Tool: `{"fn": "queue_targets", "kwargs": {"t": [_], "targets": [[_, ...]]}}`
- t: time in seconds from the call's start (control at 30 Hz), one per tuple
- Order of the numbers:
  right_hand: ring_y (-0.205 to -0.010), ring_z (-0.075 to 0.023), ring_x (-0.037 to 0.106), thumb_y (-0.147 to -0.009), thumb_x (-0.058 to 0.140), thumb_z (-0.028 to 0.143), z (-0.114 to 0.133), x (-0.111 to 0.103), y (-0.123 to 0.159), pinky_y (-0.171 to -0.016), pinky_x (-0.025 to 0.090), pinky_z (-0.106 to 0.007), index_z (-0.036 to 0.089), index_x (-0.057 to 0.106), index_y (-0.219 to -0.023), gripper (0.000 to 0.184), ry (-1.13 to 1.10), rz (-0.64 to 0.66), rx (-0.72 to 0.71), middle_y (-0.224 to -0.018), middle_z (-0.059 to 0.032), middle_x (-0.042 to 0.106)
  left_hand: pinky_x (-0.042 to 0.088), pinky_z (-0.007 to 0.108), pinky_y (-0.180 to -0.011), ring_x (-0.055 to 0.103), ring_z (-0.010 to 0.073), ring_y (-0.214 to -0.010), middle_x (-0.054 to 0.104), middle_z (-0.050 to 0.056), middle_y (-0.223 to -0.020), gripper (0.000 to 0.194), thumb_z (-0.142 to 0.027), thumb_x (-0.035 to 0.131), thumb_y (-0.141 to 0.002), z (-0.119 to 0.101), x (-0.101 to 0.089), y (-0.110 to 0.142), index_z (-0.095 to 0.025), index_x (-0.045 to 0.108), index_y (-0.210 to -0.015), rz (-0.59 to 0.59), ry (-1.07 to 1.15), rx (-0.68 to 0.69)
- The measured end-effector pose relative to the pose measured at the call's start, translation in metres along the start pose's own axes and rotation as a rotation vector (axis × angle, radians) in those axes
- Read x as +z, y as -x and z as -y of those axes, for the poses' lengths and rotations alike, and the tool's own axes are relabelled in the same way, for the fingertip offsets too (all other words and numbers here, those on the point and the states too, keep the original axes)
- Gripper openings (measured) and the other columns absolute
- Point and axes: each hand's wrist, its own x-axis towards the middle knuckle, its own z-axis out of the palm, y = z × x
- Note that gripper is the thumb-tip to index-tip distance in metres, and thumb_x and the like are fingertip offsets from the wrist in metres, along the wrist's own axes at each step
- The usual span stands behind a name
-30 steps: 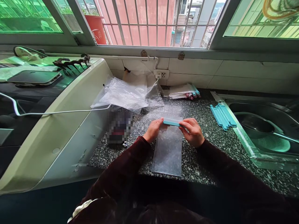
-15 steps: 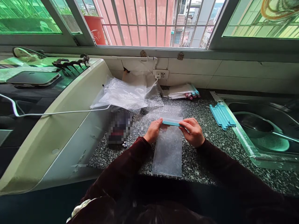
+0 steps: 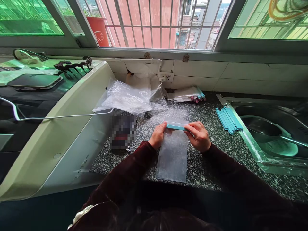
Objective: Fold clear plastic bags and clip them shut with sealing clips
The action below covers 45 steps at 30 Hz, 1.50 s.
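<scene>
A light-blue plastic sealing clip (image 3: 175,127) lies crosswise near the top of a clear plastic bag (image 3: 172,157). My left hand (image 3: 158,134) pinches the clip's left end, thumb on top. At the other end, my right hand (image 3: 198,136) grips it between thumb and fingers. A short strip of the bag shows beyond the clip, and the rest hangs toward me over the speckled countertop (image 3: 141,130). Whether the clip is fully closed on the plastic I cannot tell.
Loose clear bags (image 3: 130,96) lie at the back left. Clipped bags (image 3: 189,94) are stacked by the wall, and several blue clips (image 3: 229,119) beside the sink (image 3: 255,154). A white cable (image 3: 64,117) crosses a washing machine (image 3: 79,128) on the left.
Both hands keep their hold on the clip. The left hand and the bag's lower end have shifted very slightly; nothing else has visibly moved.
</scene>
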Motion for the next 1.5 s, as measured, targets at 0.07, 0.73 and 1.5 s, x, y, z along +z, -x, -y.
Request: {"fn": "queue_targets", "kwargs": {"t": [0.07,0.73,1.5], "targets": [[-0.074,-0.0181,0.051,-0.081,0.056,0.015,-0.0002,0.0001,0.0001,-0.066,0.046,-0.033,0.019,0.064,-0.097,0.019,-0.01,0.003,0.009,-0.079,-0.0066,0.059,0.032,0.025,-0.044,0.041,0.0104,-0.045,0.053,0.003,-0.05,0.048,-0.058,0.053,-0.073,-0.0007,0.0005,0.0001,-0.015,0.059,-0.055,-0.007,0.003,-0.007],[-0.075,-0.018,0.054,-0.081,0.057,0.016,-0.0029,0.0008,0.0001,-0.066,0.049,-0.035,0.021,0.064,-0.097,0.019,-0.006,-0.004,0.017,-0.08,-0.0062,0.061,0.029,0.024,-0.044,0.038,0.0083,-0.043,0.047,0.0,-0.048,0.05,-0.061,0.048,-0.075,-0.0037,0.0012,0.0004,-0.015,0.049,-0.057,0.012,-0.057,-0.015],[-0.076,-0.0183,0.055,-0.081,0.057,0.018,-0.0045,-0.0025,-0.0035,-0.066,0.048,-0.035,0.022,0.064,-0.096,0.018,-0.065,-0.022,0.072,-0.08,-0.0059,0.061,0.029,0.025,-0.042,0.036,0.0092,-0.042,0.048,0.001,-0.048,0.049,-0.055,0.044,-0.08,-0.003,-0.0013,-0.0024,-0.015,0.061,-0.058,-0.022,-0.098,-0.038]]}}
